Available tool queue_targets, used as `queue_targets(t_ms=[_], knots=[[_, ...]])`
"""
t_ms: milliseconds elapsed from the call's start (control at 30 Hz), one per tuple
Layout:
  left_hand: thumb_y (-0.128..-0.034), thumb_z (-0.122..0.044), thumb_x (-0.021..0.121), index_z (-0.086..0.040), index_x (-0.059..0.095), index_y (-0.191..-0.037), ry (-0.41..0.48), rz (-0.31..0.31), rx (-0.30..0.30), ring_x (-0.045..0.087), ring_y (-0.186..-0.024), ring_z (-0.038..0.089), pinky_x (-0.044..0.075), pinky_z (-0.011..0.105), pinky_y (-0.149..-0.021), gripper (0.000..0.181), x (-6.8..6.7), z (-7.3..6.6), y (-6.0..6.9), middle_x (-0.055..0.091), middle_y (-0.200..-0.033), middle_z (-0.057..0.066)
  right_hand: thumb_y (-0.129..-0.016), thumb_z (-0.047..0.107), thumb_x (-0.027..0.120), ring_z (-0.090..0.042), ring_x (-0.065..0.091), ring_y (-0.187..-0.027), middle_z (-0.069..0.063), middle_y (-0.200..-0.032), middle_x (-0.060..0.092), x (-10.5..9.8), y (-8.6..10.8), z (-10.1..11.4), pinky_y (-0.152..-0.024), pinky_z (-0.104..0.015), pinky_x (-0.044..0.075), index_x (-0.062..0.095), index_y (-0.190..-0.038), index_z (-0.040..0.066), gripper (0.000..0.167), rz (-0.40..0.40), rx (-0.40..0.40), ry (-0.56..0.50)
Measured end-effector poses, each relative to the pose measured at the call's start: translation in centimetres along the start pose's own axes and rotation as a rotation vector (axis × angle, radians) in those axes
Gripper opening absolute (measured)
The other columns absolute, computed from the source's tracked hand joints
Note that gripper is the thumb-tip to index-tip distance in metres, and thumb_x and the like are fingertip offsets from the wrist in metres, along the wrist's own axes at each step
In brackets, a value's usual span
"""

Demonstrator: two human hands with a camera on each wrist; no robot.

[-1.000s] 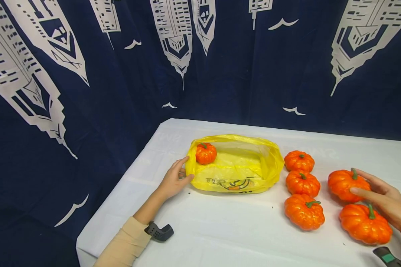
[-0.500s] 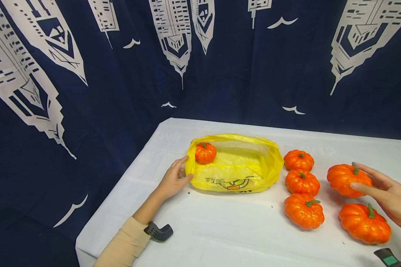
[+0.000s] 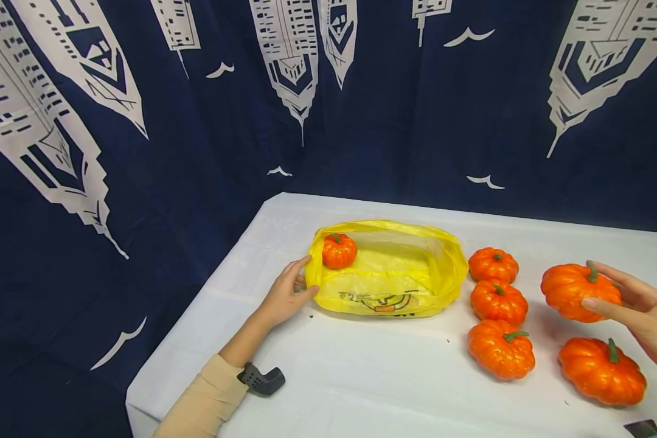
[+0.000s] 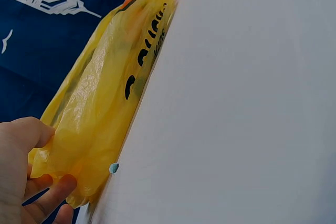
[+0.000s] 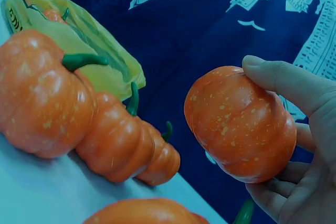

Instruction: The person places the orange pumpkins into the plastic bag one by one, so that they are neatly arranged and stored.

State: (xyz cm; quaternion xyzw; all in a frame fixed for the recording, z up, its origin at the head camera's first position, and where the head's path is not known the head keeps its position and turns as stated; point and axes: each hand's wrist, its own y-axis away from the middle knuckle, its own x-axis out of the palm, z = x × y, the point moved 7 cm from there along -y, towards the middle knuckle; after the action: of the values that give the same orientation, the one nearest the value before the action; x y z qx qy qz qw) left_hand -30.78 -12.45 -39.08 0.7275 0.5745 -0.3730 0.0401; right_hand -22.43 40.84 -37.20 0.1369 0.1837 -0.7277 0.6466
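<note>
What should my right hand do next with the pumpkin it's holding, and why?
Probably move the held pumpkin leftward toward the open yellow bag. Your right hand holds it clear of the table, your left hand touches the bag's left end, and one small pumpkin inside leaves room beside it.

R hand (image 3: 648, 313) w/ pumpkin (image 3: 572, 293) now higher

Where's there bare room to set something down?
Widest free patch: the table in front of the yellow bag, between the left forearm and the row of three pumpkins. A narrower strip runs between bag and blue cloth. Crowded: the right side, where that row and another pumpkin sit.
</note>
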Motion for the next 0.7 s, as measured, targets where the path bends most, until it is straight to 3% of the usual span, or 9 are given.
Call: queue_targets(t_ms=[167, 200, 333, 367, 433, 533, 567, 633, 700], knots=[[-0.0914, -0.012, 0.067, 0.002, 0.038, -0.147, 0.002, 0.003, 0.003, 0.06, -0.095, 0.025, 0.052, 0.042, -0.084, 0.064, 0.0, 0.0, 0.0, 0.047, -0.138, 0.019, -0.099, 0.019, 0.059, 0.012, 0.037, -0.097, 0.032, -0.113, 0.036, 0.4, 0.3, 1.2, -0.109, -0.063, -0.008, 0.017, -0.155, 0.037, 0.073, -0.009, -0.001, 0.008], [-0.0915, -0.012, 0.067, 0.002, 0.037, -0.147, 0.003, 0.005, 0.003, 0.06, -0.095, 0.025, 0.052, 0.042, -0.084, 0.064, 0.0, -0.1, 0.0, 0.047, -0.138, 0.019, -0.098, 0.018, 0.06, 0.014, 0.039, -0.095, 0.033, -0.112, 0.037, 0.5, 0.4, 1.5, -0.114, -0.054, -0.004, 0.019, -0.155, 0.037, 0.072, -0.012, -0.004, 0.015], [-0.0915, -0.012, 0.067, 0.001, 0.037, -0.147, 0.006, 0.007, 0.001, 0.06, -0.095, 0.025, 0.053, 0.041, -0.084, 0.065, 0.0, -0.1, 0.0, 0.046, -0.139, 0.019, -0.097, 0.02, 0.063, 0.017, 0.041, -0.094, 0.03, -0.126, 0.038, 1.7, 0.9, 3.1, -0.115, -0.056, 0.003, 0.024, -0.154, 0.039, 0.072, -0.007, 0.0, 0.052], [-0.0914, -0.012, 0.068, 0.001, 0.037, -0.147, 0.006, 0.007, -0.001, 0.059, -0.095, 0.024, 0.052, 0.041, -0.084, 0.065, 0.0, -0.1, 0.0, 0.046, -0.14, 0.019, -0.096, 0.021, 0.064, 0.017, 0.041, -0.095, 0.029, -0.13, 0.037, 2.0, 1.0, 3.5, -0.117, -0.045, 0.011, 0.025, -0.153, 0.04, 0.071, -0.001, 0.002, 0.074], [-0.0915, -0.013, 0.067, 0.001, 0.037, -0.147, 0.004, 0.005, -0.003, 0.059, -0.095, 0.024, 0.052, 0.041, -0.084, 0.065, 0.0, -0.1, -0.1, 0.046, -0.14, 0.019, -0.096, 0.023, 0.064, 0.017, 0.041, -0.096, 0.028, -0.133, 0.036, 2.7, 1.1, 4.4, -0.116, -0.045, 0.019, 0.026, -0.153, 0.041, 0.07, 0.026, 0.005, 0.093], [-0.0915, -0.013, 0.067, 0.001, 0.037, -0.148, -0.002, 0.005, -0.008, 0.059, -0.095, 0.024, 0.052, 0.04, -0.084, 0.065, 0.0, -0.1, -0.1, 0.046, -0.139, 0.019, -0.096, 0.02, 0.065, 0.016, 0.045, -0.097, 0.029, -0.128, 0.041, 3.8, 1.2, 5.9, -0.092, -0.02, 0.044, 0.03, -0.153, 0.037, 0.069, 0.065, -0.033, 0.108], [-0.0915, -0.013, 0.067, 0.001, 0.037, -0.148, -0.004, 0.006, -0.009, 0.059, -0.096, 0.025, 0.052, 0.04, -0.084, 0.065, 0.0, -0.1, -0.1, 0.046, -0.139, 0.019, -0.096, 0.019, 0.065, 0.016, 0.046, -0.098, 0.031, -0.125, 0.041, 4.2, 1.2, 6.3, -0.079, -0.013, 0.045, 0.031, -0.153, 0.036, 0.069, 0.079, -0.045, 0.11], [-0.0913, -0.013, 0.068, 0.001, 0.037, -0.148, -0.005, 0.004, -0.012, 0.059, -0.096, 0.025, 0.052, 0.041, -0.085, 0.065, 0.0, -0.1, -0.1, 0.046, -0.139, 0.019, -0.096, 0.016, 0.064, 0.015, 0.049, -0.098, 0.03, -0.124, 0.043, 4.9, 1.2, 7.2, -0.068, -0.009, 0.043, 0.032, -0.153, 0.032, 0.068, 0.105, -0.074, 0.099], [-0.0913, -0.013, 0.068, 0.001, 0.037, -0.147, -0.004, 0.002, -0.016, 0.059, -0.096, 0.025, 0.052, 0.041, -0.084, 0.065, 0.0, -0.1, 0.0, 0.047, -0.139, 0.019, -0.096, 0.016, 0.064, 0.014, 0.05, -0.1, 0.029, -0.126, 0.044, 5.5, 1.1, 7.7, -0.068, -0.009, 0.043, 0.032, -0.153, 0.032, 0.067, 0.13, -0.077, 0.095]])
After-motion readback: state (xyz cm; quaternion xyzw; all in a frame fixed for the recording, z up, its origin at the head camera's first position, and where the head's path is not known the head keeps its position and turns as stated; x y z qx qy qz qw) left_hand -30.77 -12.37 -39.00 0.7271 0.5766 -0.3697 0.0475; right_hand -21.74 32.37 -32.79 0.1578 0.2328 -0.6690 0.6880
